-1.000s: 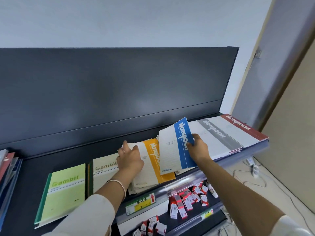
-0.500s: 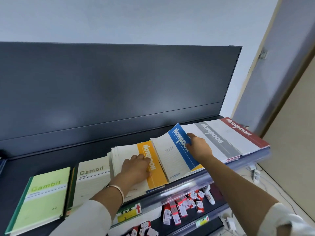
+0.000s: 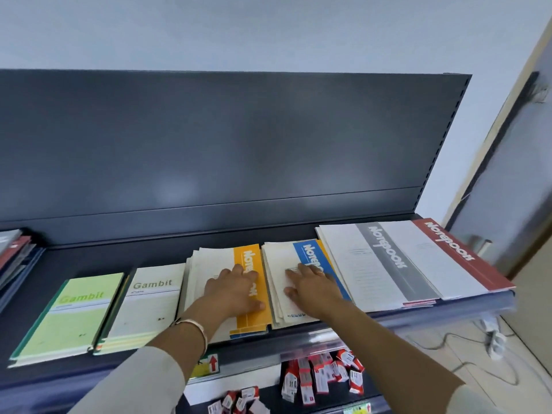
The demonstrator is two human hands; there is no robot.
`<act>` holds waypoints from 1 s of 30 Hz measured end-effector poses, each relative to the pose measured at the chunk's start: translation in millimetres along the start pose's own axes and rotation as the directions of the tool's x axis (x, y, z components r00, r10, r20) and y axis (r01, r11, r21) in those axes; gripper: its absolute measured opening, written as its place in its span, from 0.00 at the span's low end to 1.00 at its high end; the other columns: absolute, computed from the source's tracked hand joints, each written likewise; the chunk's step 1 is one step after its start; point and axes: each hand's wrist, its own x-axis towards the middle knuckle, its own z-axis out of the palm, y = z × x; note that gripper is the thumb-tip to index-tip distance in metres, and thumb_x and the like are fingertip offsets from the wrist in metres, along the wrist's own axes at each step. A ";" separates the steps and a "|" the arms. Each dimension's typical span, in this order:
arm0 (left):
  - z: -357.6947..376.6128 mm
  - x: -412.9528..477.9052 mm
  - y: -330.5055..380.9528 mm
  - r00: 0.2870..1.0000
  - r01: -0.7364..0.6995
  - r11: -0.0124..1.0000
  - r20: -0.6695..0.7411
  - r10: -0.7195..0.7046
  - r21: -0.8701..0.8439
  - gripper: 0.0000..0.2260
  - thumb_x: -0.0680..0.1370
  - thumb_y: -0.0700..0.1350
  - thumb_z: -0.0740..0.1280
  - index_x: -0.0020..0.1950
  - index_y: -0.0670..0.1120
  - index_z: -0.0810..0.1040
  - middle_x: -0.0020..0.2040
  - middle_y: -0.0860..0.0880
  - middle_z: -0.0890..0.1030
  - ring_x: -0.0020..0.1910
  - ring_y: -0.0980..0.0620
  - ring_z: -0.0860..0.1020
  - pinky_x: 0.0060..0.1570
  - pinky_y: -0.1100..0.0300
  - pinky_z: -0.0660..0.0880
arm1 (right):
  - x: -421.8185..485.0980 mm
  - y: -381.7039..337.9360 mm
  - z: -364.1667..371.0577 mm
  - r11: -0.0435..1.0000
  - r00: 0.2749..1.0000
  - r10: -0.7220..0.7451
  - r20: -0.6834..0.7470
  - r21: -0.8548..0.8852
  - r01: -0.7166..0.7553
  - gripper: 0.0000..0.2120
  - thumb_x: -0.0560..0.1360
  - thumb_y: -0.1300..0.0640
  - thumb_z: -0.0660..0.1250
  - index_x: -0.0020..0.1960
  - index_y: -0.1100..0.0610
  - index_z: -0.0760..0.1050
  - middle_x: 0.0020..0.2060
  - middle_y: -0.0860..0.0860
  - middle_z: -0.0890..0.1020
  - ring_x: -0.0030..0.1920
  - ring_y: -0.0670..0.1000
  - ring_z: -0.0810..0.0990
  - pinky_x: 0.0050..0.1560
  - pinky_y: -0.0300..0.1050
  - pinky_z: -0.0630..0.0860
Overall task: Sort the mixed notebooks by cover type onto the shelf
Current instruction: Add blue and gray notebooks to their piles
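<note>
At the far left edge of the dark shelf (image 3: 89, 258) lies a slanted pile of dark and red books (image 3: 13, 252). Next comes a green Gambit notebook (image 3: 71, 318), then a cream Gambit notebook (image 3: 146, 306). Both lie flat with the spine on the left, the title upright and the long axis running front to back.

The left hand (image 3: 233, 291), a bracelet (image 3: 194, 324) on its wrist, lies flat with straight fingers on the orange-striped notebook pile (image 3: 249, 321). Just beside it, the right hand (image 3: 313, 285) presses flat, fingers spread, on the blue-striped notebook pile (image 3: 309, 251).

To the right lie the grey-striped notebooks (image 3: 385, 261) and the red-striped notebooks (image 3: 454, 252), overlapping. All four piles lie lengthwise front to back, leaning slightly right, with the stripe on the right and its lettering running along it.

Below are small red-and-white packets (image 3: 319, 377).
</note>
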 end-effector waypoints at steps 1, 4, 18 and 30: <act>0.5 0.5 1.2 1.000 0.010 1.000 -0.001 -0.010 -0.004 0.30 0.73 0.63 0.64 0.72 0.56 0.59 0.70 0.48 0.63 0.67 0.45 0.65 0.62 0.47 0.68 | 1.5 3.2 0.2 1.000 1.000 0.007 0.002 0.005 -0.007 0.26 0.81 0.43 0.49 0.77 0.50 0.53 0.76 0.54 0.54 0.76 0.58 0.52 0.73 0.60 0.53; 1.8 0.6 2.0 1.000 0.025 1.000 0.004 -0.025 -0.018 0.31 0.73 0.62 0.64 0.72 0.56 0.59 0.71 0.49 0.63 0.68 0.45 0.65 0.62 0.47 0.68 | 3.5 9.3 -1.3 1.000 1.000 0.009 0.007 0.008 -0.009 0.26 0.81 0.43 0.49 0.76 0.49 0.53 0.76 0.54 0.54 0.76 0.59 0.51 0.74 0.61 0.53; -18.0 -49.3 -70.8 0.971 0.063 0.997 -0.233 -0.052 0.040 0.19 0.79 0.54 0.59 0.70 0.53 0.67 0.67 0.49 0.71 0.66 0.47 0.69 0.64 0.51 0.66 | 12.1 -58.3 -36.1 0.998 0.992 -0.035 -0.122 -0.058 0.029 0.23 0.80 0.45 0.56 0.73 0.52 0.62 0.72 0.54 0.65 0.71 0.58 0.65 0.67 0.58 0.64; -59.4 -195.1 -288.9 0.826 0.284 0.954 -0.530 -0.191 0.099 0.13 0.79 0.51 0.58 0.62 0.50 0.70 0.62 0.49 0.75 0.65 0.46 0.70 0.61 0.53 0.65 | 12.2 -337.9 -80.6 0.883 0.786 -0.451 -0.422 -0.081 0.463 0.18 0.80 0.49 0.55 0.69 0.49 0.68 0.63 0.50 0.74 0.64 0.54 0.71 0.62 0.50 0.68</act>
